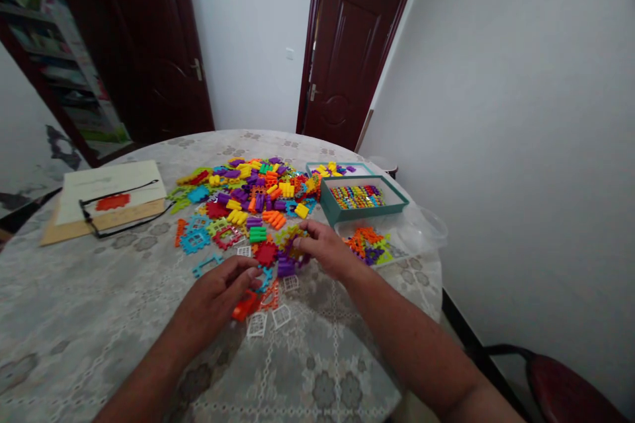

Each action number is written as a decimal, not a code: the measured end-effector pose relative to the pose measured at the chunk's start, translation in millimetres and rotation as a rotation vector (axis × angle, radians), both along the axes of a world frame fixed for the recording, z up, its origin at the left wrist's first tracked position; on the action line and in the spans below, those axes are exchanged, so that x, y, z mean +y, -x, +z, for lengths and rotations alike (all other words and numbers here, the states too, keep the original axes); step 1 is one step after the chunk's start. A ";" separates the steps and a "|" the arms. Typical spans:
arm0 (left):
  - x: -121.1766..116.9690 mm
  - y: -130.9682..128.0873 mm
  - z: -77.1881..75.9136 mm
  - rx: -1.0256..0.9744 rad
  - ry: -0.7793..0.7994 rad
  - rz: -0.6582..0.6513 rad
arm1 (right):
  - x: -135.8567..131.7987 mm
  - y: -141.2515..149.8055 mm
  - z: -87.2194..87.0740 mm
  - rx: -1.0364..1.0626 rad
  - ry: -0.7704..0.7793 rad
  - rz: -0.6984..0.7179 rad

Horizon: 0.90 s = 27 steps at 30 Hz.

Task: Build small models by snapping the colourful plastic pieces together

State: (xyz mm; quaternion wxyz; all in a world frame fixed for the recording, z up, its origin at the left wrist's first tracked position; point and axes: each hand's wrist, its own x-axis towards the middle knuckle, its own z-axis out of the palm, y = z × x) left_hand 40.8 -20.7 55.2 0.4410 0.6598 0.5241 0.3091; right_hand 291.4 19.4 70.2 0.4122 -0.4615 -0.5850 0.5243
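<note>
My right hand (325,246) pinches a yellow-green gear-edged plastic building piece (288,235) at the near edge of a toy pile. Purple ribbed pieces (286,268) lie just under its fingertips, partly hidden. My left hand (217,299) is open, fingers loosely stretched over the pieces, and nothing shows in its grasp. Close to its fingertips are a red square piece (266,253), a blue piece (266,277) and an orange-red piece (247,306). White window-lattice pieces (256,324) rest on the tablecloth in front of the hands.
A heap of mixed building pieces (258,185) covers the table's middle. Right of it stand a green box of colourful beads (364,213) and a clear plastic tray (426,228) with more pieces. Black-framed glasses (124,232) lie over papers (74,201) at left. A chair (560,383) is at lower right.
</note>
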 end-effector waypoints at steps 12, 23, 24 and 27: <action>-0.4 22.1 11.1 0.249 -0.184 0.138 | 126.0 -219.9 67.9 -1.470 -0.145 -0.636; 1.6 26.6 5.8 0.272 -0.173 0.147 | 132.3 -253.0 39.4 -1.626 0.033 -0.616; 1.1 26.4 6.0 0.261 -0.189 0.159 | 131.9 -249.4 40.1 -1.635 0.016 -0.621; 0.8 26.3 7.1 0.253 -0.224 0.185 | 127.7 -227.5 46.8 -1.625 -0.148 -0.664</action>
